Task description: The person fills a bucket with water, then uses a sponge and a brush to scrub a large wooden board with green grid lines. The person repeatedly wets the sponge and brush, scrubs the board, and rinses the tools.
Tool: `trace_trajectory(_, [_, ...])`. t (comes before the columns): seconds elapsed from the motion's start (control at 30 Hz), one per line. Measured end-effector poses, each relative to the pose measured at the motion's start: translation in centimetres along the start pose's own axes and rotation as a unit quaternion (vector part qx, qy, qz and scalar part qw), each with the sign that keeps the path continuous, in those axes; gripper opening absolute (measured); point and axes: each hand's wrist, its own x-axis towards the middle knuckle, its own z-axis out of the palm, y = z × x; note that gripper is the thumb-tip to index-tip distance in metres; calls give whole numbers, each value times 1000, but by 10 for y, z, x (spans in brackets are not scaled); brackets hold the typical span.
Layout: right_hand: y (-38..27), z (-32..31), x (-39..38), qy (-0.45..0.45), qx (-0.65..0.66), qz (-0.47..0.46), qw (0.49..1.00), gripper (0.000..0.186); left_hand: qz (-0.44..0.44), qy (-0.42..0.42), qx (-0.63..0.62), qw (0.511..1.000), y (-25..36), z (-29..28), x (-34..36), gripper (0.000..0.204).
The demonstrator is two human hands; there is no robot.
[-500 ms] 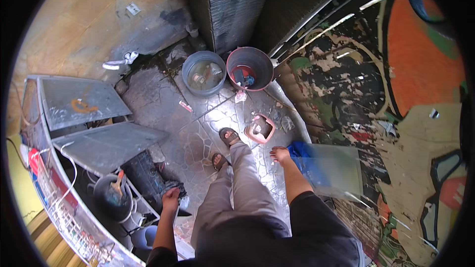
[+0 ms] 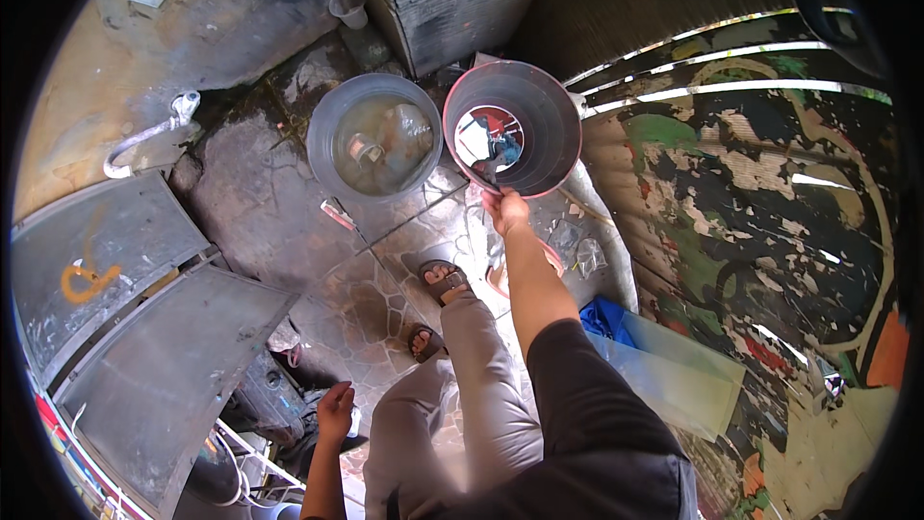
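My right hand [image 2: 505, 212] reaches forward, its fingers closed on the near rim of a dark bucket [image 2: 553, 140] with a reddish edge. Inside that bucket lie a blue item [image 2: 504, 147] and something red, partly lost in a bright reflection. Left of it stands a grey bucket [image 2: 320, 149] of murky water, with a small cup-like item [image 2: 366, 148] and clear plastic in it. My left hand [image 2: 335, 409] hangs low beside my leg, fingers curled, with nothing visible in them. Behind my right forearm, a pink basin [image 2: 551, 256] is mostly hidden.
Grey cabinet doors [image 2: 183, 366] stand at the left, below a wall tap [image 2: 173, 123]. A translucent box [image 2: 674, 376] with blue material [image 2: 608, 321] sits at the right, beside a peeling painted panel [image 2: 703, 231]. A red-and-white item [image 2: 338, 215] lies on the stone-patterned floor.
My right hand has moved forward from above the translucent box to the dark bucket's rim and closed on it. The view has shifted nearer the buckets. My left hand stays low.
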Motion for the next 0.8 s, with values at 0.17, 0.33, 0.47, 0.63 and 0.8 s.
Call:
trace_trajectory(0.17, [-17, -4, -49, 77, 11, -91, 993, 12, 59, -22, 12, 998, 21, 30, 26, 21])
trace_trajectory(0.33, [-16, -47, -125, 63, -59, -159, 984, 9, -30, -132, -176, 975, 93, 107, 46, 40])
trace_trajectory(0.47, [9, -94, -196, 16, -157, -254, 954, 10, -151, -193, -318, 916, 173, 150, 30, 59])
trace_trajectory(0.63, [5, -125, -316, -49, -223, -220, 949, 9, -182, -243, -361, 882, 173, 140, -3, 41])
trace_trajectory(0.8, [-17, -115, -387, -5, -589, -320, 742, 43, -99, -160, -405, 895, 149, 117, -72, 36])
